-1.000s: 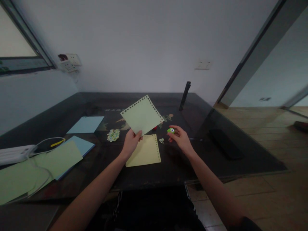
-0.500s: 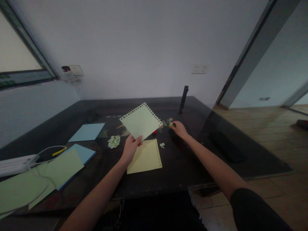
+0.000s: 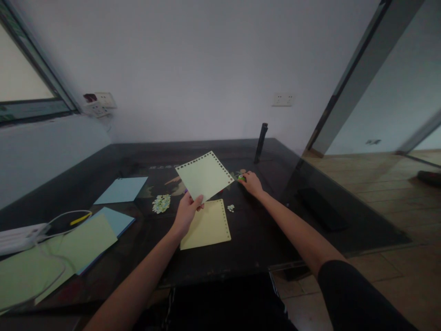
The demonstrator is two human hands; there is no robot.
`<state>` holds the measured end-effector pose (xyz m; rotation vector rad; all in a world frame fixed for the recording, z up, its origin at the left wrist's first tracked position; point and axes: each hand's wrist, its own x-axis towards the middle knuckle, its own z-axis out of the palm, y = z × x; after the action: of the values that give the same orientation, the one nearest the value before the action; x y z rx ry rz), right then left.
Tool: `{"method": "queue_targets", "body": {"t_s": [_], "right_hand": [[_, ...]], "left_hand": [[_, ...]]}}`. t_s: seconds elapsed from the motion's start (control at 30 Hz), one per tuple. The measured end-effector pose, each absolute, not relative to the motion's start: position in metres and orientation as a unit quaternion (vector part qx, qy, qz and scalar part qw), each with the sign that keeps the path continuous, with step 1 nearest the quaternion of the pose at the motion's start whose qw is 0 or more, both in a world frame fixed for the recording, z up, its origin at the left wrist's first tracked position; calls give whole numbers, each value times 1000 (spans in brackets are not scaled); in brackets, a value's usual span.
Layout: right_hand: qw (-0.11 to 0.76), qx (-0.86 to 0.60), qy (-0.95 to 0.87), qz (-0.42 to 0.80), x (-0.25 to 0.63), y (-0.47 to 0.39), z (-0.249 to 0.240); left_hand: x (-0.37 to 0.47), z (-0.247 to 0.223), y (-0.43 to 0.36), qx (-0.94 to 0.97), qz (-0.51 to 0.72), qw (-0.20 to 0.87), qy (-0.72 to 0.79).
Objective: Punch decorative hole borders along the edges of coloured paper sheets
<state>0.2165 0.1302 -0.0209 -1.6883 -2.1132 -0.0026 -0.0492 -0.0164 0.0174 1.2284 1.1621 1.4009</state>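
My left hand (image 3: pixel 188 211) is closed on the lower corner of a pale green paper sheet (image 3: pixel 206 177), held up off the table. Small dark-looking holes run along its two upper edges. At the sheet's right corner, my right hand (image 3: pixel 252 184) is closed around a small green paper punch (image 3: pixel 241 178) with an eye-like mark. Fingers hide part of the punch, and whether the sheet sits in its slot cannot be made out. Below lies a yellow paper sheet (image 3: pixel 206 227) with holes down its right edge. Tiny paper cut-outs (image 3: pixel 230 208) lie beside it.
A pile of pale cut-outs (image 3: pixel 161 203) sits left of my left hand. Blue paper (image 3: pixel 122 190), green sheets (image 3: pixel 93 239), a yellow pen-like item (image 3: pixel 81 217) and a white power strip (image 3: pixel 20 239) lie further left. At right are a black case (image 3: pixel 322 209) and an upright black stick (image 3: pixel 261 143).
My right hand and the green punch have moved slightly left, closer to the sheet's right corner. The held sheet has shifted slightly right and down. The camera view has shifted a little.
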Motion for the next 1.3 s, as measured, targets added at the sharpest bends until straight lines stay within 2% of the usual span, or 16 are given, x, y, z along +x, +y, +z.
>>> {"method": "queue_targets", "body": {"t_s": [0.2, 0.27, 0.37, 0.47, 0.57, 0.63, 0.83, 1.03, 1.3], "right_hand": [[240, -600, -763, 12, 215, 128, -17], [284, -591, -755, 25, 215, 124, -10], [393, -553, -732, 68, 212, 109, 4], [489, -488, -694, 202, 205, 83, 18], [481, -455, -643, 386, 198, 55, 25], [473, -449, -621, 434, 196, 42, 26], [492, -453, -592, 449, 197, 26, 26], [517, -466, -568, 439, 206, 16, 26], [574, -481, -531, 396, 241, 3, 31]], "left_hand": [[-50, 18, -17, 503, 565, 445, 480], [-50, 18, -17, 510, 562, 444, 477], [-50, 19, -18, 527, 552, 438, 476], [-48, 20, -19, 549, 536, 428, 477], [-46, 19, -19, 573, 511, 436, 469], [-44, 17, -20, 585, 495, 442, 467], [-42, 12, -21, 608, 471, 445, 458], [-42, 12, -22, 642, 488, 344, 481], [-5, 32, -18, 631, 510, 374, 449]]}}
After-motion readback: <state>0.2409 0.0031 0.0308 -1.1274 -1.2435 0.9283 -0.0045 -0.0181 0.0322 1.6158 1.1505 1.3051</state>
